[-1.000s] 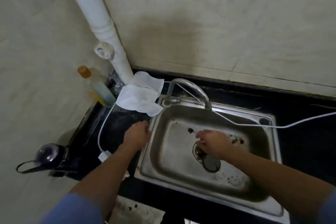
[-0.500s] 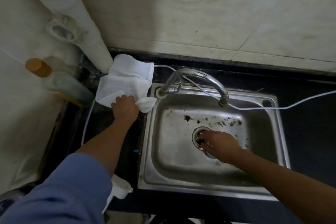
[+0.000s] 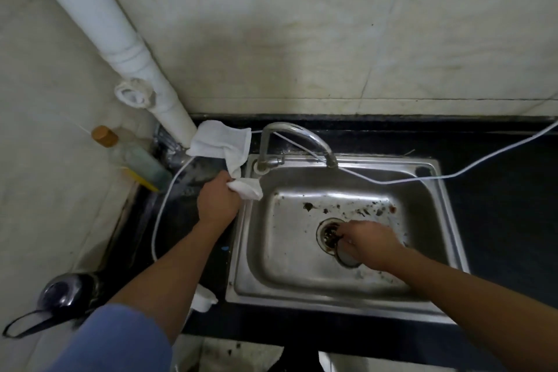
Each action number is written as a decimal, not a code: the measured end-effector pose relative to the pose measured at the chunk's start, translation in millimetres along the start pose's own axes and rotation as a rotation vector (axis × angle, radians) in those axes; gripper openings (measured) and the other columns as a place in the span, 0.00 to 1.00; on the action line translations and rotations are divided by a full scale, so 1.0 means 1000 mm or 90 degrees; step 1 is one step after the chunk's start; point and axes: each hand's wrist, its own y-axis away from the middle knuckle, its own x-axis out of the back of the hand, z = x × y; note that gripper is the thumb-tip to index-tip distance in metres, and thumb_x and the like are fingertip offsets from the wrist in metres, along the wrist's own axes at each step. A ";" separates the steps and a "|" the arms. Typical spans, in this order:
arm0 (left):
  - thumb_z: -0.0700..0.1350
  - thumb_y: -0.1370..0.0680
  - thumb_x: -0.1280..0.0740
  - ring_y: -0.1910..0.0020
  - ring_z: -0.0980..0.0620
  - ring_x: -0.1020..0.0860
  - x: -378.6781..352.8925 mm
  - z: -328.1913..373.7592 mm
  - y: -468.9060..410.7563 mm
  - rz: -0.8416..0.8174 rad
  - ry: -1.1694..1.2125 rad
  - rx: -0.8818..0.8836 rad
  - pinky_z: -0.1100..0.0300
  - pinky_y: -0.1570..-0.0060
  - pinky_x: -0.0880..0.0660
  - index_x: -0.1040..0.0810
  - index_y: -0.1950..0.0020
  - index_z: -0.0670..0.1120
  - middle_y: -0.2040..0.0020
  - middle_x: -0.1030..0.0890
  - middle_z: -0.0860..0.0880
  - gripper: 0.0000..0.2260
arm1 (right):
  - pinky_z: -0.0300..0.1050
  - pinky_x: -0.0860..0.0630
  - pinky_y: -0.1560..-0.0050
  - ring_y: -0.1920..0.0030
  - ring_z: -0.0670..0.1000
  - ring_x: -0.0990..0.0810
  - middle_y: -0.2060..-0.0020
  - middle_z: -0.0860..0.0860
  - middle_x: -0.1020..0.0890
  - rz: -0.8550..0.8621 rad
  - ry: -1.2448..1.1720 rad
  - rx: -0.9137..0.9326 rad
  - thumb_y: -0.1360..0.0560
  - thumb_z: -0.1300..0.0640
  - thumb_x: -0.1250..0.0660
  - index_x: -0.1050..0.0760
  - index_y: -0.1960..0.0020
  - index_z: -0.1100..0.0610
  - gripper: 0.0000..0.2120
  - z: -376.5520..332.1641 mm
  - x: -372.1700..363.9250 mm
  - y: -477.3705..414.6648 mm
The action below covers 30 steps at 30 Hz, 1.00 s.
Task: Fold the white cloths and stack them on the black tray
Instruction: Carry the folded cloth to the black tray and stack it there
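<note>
We see the left hand (image 3: pixel 217 205) over the black stone worktop (image 3: pixel 498 205), just left of the stainless steel sink (image 3: pixel 290 266). Its grip is closed round a bunched end of the crumpled white cloth (image 3: pixel 222 142). From the fist a small fold of cloth sticks out over the sink's left rim. The rest of the cloth trails away to the back corner of the worktop, where it lies against the foot of the slanting white plastic pipe (image 3: pixel 99 9), just left of the curved metal tap (image 3: pixel 297 133).

The right hand (image 3: pixel 370 243) is down in the basin, fingers curled at the dirty round drain (image 3: pixel 327 232) and over a round metal strainer (image 3: pixel 347 261). We cannot tell whether this grip holds the strainer or only touches it.

A thin white cable (image 3: pixel 453 175) crosses the back of the sink under the tap's spout. A clear bottle with a brown cap (image 3: pixel 136 157) leans in the left corner beside the pipe
</note>
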 end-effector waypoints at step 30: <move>0.34 0.32 0.40 0.67 0.51 0.28 -0.246 0.462 0.220 -0.363 0.187 -0.400 0.56 0.69 0.33 0.31 0.66 0.46 0.68 0.26 0.50 0.08 | 0.45 0.26 0.49 0.45 0.51 0.21 0.45 0.46 0.19 0.159 -0.175 -0.457 0.22 0.46 0.40 0.27 0.38 0.47 0.14 0.306 -0.048 0.356</move>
